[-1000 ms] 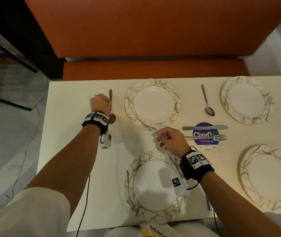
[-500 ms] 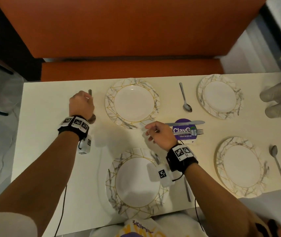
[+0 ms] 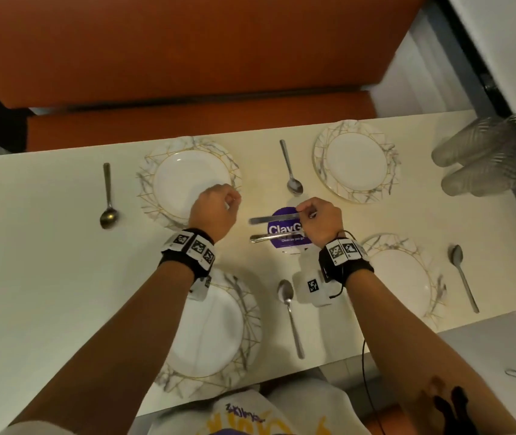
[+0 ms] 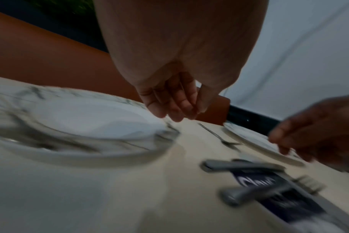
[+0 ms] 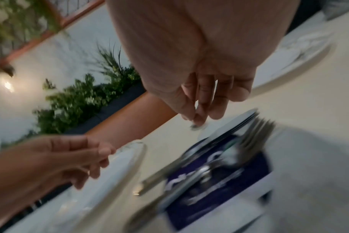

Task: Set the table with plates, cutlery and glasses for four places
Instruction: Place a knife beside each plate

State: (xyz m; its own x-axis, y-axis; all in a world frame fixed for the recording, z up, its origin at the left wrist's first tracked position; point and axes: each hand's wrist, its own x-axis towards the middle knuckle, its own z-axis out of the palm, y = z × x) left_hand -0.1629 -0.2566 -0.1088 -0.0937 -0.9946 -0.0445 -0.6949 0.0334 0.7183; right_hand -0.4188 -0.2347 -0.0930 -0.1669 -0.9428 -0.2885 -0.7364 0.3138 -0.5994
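Spoon's down: my left hand (image 3: 214,211) has let go of it and swung in over the near rim of the far plate (image 3: 187,180), fingers loosely curled, holding nothing. That spoon (image 3: 108,196) lies well out to its left, so all four plates have one. My right hand (image 3: 319,221), fingers hanging relaxed, hovers over the knife (image 3: 274,219) and fork (image 4: 269,188) on the purple sticker (image 3: 285,233); knives next, I reckon.
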